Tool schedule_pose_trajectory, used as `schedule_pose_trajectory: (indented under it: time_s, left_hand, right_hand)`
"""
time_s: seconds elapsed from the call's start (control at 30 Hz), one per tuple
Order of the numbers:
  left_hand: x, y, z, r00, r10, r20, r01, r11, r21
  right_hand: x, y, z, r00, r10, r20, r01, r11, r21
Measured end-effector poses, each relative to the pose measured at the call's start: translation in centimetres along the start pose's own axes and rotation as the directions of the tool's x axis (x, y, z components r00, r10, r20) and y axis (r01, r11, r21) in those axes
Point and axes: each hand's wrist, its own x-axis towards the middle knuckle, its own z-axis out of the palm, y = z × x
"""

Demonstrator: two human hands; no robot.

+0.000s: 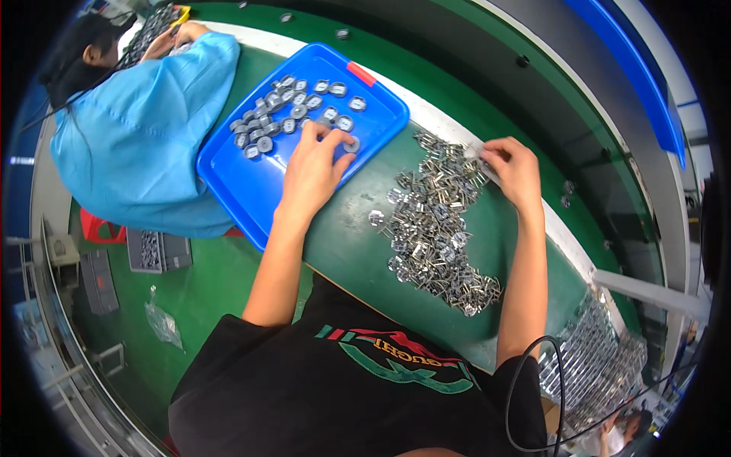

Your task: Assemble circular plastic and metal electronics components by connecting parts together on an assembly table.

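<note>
Table: the green work surface (358, 221) lay flat and matt under both my hands, with a pale strip along its far edge beyond my fingertips.
Co-worker: one person in a smooth light-blue smock (137, 145) sat off to the left of my left hand, bent over a dark tray of their own.
Tray: one bright blue plastic tray (251, 190), rectangular with rounded corners and a raised rim, glossy, sat under my left fingers; a small red tab (362, 74) marked its far rim.
Metal heap: a loose scatter of small shiny stamped metal pieces (434, 228), angular and glinting, too many and too tangled for me to count, spread between my two hands and ran back toward my body from my right fingertips.
Discs: roughly twenty-five small round grey discs (285, 114) with pale centres lay flat in the tray, clustered just beyond and to the left of my left fingertips.
Left hand: my left hand (312, 167) lay palm down in the tray, fingers spread, the tips resting on a disc or two at the near edge of the cluster; nothing was gripped.
Right hand: my right hand (514, 167) had its thumb and forefinger pinched together on one small metal piece (472, 152) at the far end of the heap, the other fingers curled in.
</note>
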Motion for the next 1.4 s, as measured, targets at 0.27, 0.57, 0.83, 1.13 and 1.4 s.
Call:
schedule_pose_trajectory:
  time_s: [0.27,0.57,0.83,1.13,1.4]
  left_hand:
    - [1.4,0.2,-0.2,0.963,0.252,0.098,-0.264,0.956,0.126]
    - [3.9,1.3,-2.4,0.963,0.036,0.266,0.025,0.975,-0.223]
    - [3.4,9.9,0.9,0.858,0.024,0.513,0.512,-0.135,-0.849]
    - [2.5,14.8,2.9,0.806,0.190,0.560,0.583,-0.099,-0.806]
    - [2.1,15.3,2.2,0.823,0.272,0.498,0.527,-0.041,-0.849]
  right_hand:
    - [-3.9,-2.6,-2.0,0.958,0.146,-0.246,0.029,0.805,0.592]
    - [-6.1,-5.5,-6.0,0.973,0.009,-0.233,0.154,0.725,0.672]
    - [-7.3,-8.6,-4.0,0.984,0.015,-0.180,0.114,0.724,0.681]
    - [-7.9,-9.1,-4.3,0.942,0.038,-0.332,0.174,0.793,0.584]
    - [-7.9,-9.7,-5.6,0.884,-0.204,-0.421,0.335,0.904,0.267]
